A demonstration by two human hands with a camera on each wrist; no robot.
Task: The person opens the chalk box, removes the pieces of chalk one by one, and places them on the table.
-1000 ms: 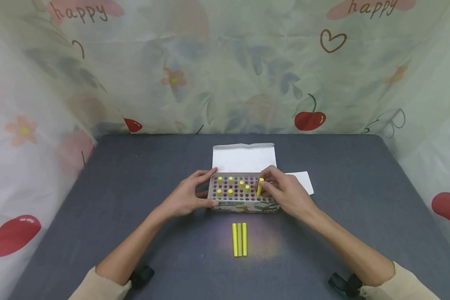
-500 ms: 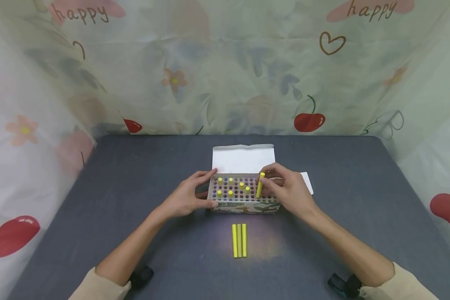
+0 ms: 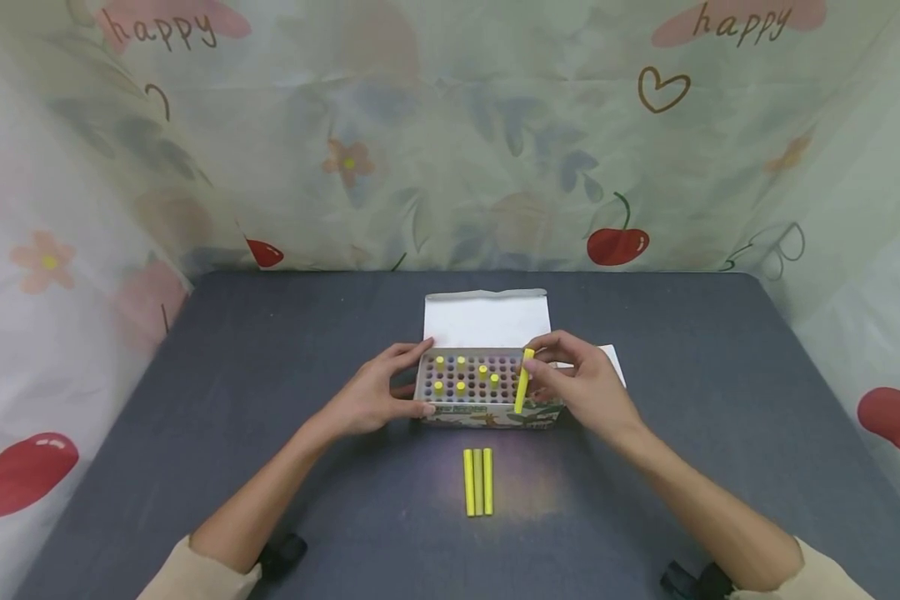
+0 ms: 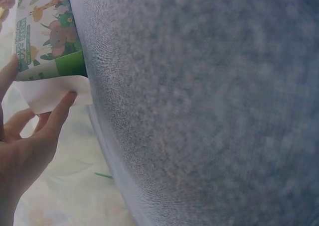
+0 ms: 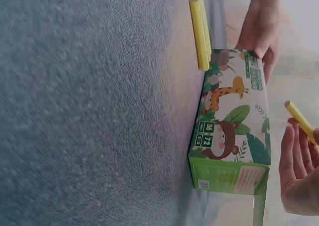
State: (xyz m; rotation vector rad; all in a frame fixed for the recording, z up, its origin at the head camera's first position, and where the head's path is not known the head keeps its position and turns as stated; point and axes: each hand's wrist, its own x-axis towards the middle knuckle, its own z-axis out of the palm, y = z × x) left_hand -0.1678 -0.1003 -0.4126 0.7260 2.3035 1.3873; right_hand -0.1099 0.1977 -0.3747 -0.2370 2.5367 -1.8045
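A cardboard box point(image 3: 487, 416) printed with cartoon animals stands with its lid folded back. Its grey insert has rows of holes, and several yellow chalk sticks point(image 3: 461, 387) poke up from them. My left hand point(image 3: 378, 392) grips the box's left end, thumb on the front and fingers toward the back corner. Over the right part of the box, my right hand point(image 3: 591, 390) pinches one yellow chalk stick point(image 3: 522, 392) near its top; the stick's lower end overlaps the front edge. In the right wrist view this chalk stick point(image 5: 298, 115) shows above the box, apart from it.
Three yellow chalk sticks point(image 3: 477, 483) lie side by side on the dark table point(image 3: 330, 525) in front of the box. The white lid point(image 3: 487, 318) extends behind it, and a side flap point(image 3: 613, 362) sticks out at right. A patterned cloth point(image 3: 450, 167) hangs behind the table.
My right hand has lifted the chalk stick from over the holes and moved it slightly right and toward the box's front edge. The left hand stays in place.
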